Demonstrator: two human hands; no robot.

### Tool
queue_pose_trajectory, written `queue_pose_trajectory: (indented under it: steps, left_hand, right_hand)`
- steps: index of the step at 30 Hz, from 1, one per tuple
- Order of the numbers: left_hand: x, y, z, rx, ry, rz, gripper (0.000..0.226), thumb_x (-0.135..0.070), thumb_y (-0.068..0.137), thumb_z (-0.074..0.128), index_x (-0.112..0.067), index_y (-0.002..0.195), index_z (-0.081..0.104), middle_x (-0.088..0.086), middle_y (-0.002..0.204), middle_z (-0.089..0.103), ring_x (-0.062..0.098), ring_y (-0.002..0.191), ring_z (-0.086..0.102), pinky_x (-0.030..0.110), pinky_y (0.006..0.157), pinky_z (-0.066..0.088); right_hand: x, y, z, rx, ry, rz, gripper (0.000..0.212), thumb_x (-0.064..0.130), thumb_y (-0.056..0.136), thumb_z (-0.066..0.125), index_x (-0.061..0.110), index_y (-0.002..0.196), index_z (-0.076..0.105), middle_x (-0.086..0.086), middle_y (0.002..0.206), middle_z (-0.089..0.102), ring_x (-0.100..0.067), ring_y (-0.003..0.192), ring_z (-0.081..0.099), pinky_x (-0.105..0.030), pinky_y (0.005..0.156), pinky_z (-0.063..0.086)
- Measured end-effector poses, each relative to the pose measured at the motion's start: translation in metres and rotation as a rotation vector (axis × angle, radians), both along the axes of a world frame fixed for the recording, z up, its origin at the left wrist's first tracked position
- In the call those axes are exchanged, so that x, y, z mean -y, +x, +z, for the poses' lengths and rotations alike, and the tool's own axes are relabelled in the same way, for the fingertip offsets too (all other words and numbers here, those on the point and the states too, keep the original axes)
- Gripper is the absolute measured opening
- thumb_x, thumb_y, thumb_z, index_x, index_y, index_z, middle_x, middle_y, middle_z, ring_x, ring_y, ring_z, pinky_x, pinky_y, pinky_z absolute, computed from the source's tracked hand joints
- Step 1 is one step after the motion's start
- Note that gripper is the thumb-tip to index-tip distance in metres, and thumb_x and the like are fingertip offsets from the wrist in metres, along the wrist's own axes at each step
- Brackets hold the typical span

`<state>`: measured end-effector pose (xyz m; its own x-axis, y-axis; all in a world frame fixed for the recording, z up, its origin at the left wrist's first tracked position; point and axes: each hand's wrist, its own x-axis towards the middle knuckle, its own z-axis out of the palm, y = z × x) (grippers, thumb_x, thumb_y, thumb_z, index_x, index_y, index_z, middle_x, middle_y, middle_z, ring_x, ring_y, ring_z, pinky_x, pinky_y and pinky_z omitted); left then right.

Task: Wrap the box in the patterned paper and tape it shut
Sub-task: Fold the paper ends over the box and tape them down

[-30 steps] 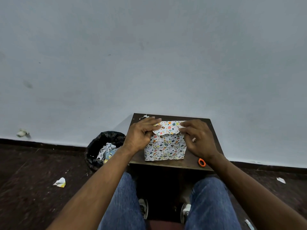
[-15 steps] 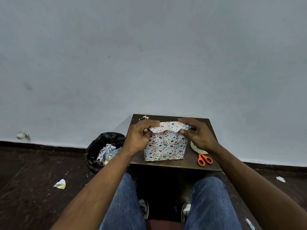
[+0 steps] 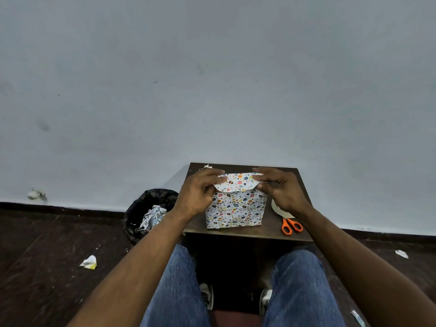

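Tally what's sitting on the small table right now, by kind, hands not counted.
Wrapped box, gripped at its top flap by the left hand and right hand: 1
Orange-handled scissors: 1
Tape roll, partly hidden behind the right hand: 1
Paper scrap at the table's far left corner: 1
Total: 4

One box [image 3: 233, 208], wrapped in patterned paper; one table [image 3: 271, 228]; two hands on the box, left hand [image 3: 197, 193] and right hand [image 3: 282, 191]; one pair of scissors [image 3: 291, 225]; one tape roll [image 3: 278, 208], partly hidden; one bin [image 3: 144, 208]; three paper scraps on the floor, scrap one [image 3: 89, 262], scrap two [image 3: 401, 254], scrap three [image 3: 358, 317]; one crumpled wad [image 3: 35, 194] by the wall; one scrap [image 3: 205, 166] on the table's far edge; two knees; two shoes.
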<state>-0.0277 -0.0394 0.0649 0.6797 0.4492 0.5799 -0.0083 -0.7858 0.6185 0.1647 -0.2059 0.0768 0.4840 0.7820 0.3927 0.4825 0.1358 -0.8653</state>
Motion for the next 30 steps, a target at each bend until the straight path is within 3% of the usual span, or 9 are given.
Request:
queue_pose_trajectory:
  steps: [3,6,8,9,11,13,18,24,30]
  left_hand:
    - [0.002,-0.001,-0.001,0.023,-0.032,0.005,0.043,0.021,0.074,0.064,-0.010,0.101,0.077,-0.009,0.117,0.065,0.020,0.115,0.063,0.046,0.089,0.056]
    - [0.004,-0.001,-0.001,0.026,-0.081,0.004,0.042,0.022,0.074,0.062,-0.009,0.099,0.077,-0.008,0.117,0.065,0.019,0.116,0.062,0.046,0.089,0.057]
    - [0.004,0.000,-0.002,0.053,-0.095,0.005,0.042,0.023,0.074,0.061,-0.008,0.097,0.078,-0.007,0.116,0.066,0.020,0.116,0.062,0.047,0.088,0.057]
    - [0.004,0.000,-0.003,0.066,-0.096,0.009,0.041,0.023,0.075,0.061,-0.007,0.097,0.077,-0.006,0.115,0.066,0.020,0.116,0.062,0.048,0.089,0.056]
    - [0.004,0.002,-0.005,0.091,-0.094,0.021,0.041,0.022,0.075,0.060,-0.008,0.097,0.077,-0.006,0.114,0.067,0.020,0.116,0.062,0.049,0.092,0.055]
    - [0.005,0.002,-0.007,0.109,-0.090,0.022,0.040,0.020,0.074,0.060,-0.007,0.098,0.077,-0.006,0.113,0.068,0.018,0.117,0.062,0.048,0.097,0.053]
    - [0.007,-0.001,-0.011,0.102,0.052,0.059,0.042,0.020,0.073,0.065,-0.009,0.103,0.076,-0.007,0.118,0.065,0.014,0.123,0.057,0.036,0.101,0.050]
    - [0.016,-0.016,-0.010,0.088,0.384,0.088,0.034,-0.013,0.084,0.053,-0.015,0.110,0.075,-0.003,0.127,0.065,0.017,0.126,0.056,0.025,0.093,0.051]
    - [0.013,-0.021,0.008,0.016,0.071,0.070,0.030,-0.045,0.087,0.061,-0.022,0.095,0.079,-0.014,0.114,0.070,0.002,0.114,0.062,0.034,0.086,0.057]
  right_hand:
    - [0.002,0.003,-0.001,0.032,-0.025,0.028,0.035,-0.012,0.080,0.071,0.015,0.103,0.074,0.001,0.117,0.068,0.000,0.114,0.061,-0.023,0.088,0.055]
    - [0.002,0.006,0.008,0.073,-0.097,0.039,0.027,-0.005,0.084,0.068,0.017,0.093,0.078,0.003,0.117,0.070,0.001,0.115,0.060,-0.016,0.085,0.050]
    - [-0.003,0.005,0.019,0.068,-0.146,0.029,0.012,0.012,0.090,0.069,0.006,0.087,0.079,-0.009,0.107,0.075,-0.010,0.096,0.067,-0.022,0.075,0.052]
    - [-0.007,0.005,0.025,0.100,-0.156,0.018,0.021,0.022,0.091,0.069,0.002,0.085,0.076,-0.012,0.097,0.075,-0.017,0.086,0.068,-0.028,0.069,0.051]
    - [-0.015,0.004,0.034,0.208,-0.204,0.030,0.032,0.039,0.088,0.071,0.007,0.084,0.073,-0.002,0.084,0.074,-0.007,0.076,0.066,-0.030,0.066,0.050]
    - [-0.022,0.002,0.040,0.361,-0.308,0.065,0.043,0.054,0.078,0.068,0.015,0.096,0.070,0.007,0.094,0.071,0.001,0.086,0.062,-0.024,0.072,0.047]
    - [-0.028,0.001,0.037,0.577,-0.498,0.148,0.069,0.064,0.079,0.057,0.020,0.132,0.061,0.002,0.130,0.065,-0.016,0.116,0.060,-0.031,0.088,0.048]
    - [-0.021,-0.002,0.032,0.635,-0.455,0.154,0.065,0.065,0.084,0.057,0.019,0.129,0.063,0.003,0.129,0.066,-0.017,0.115,0.060,-0.037,0.091,0.050]
    - [-0.020,-0.004,0.033,0.622,-0.477,0.134,0.065,0.066,0.082,0.051,0.021,0.129,0.062,0.005,0.129,0.065,-0.016,0.115,0.059,-0.037,0.090,0.050]
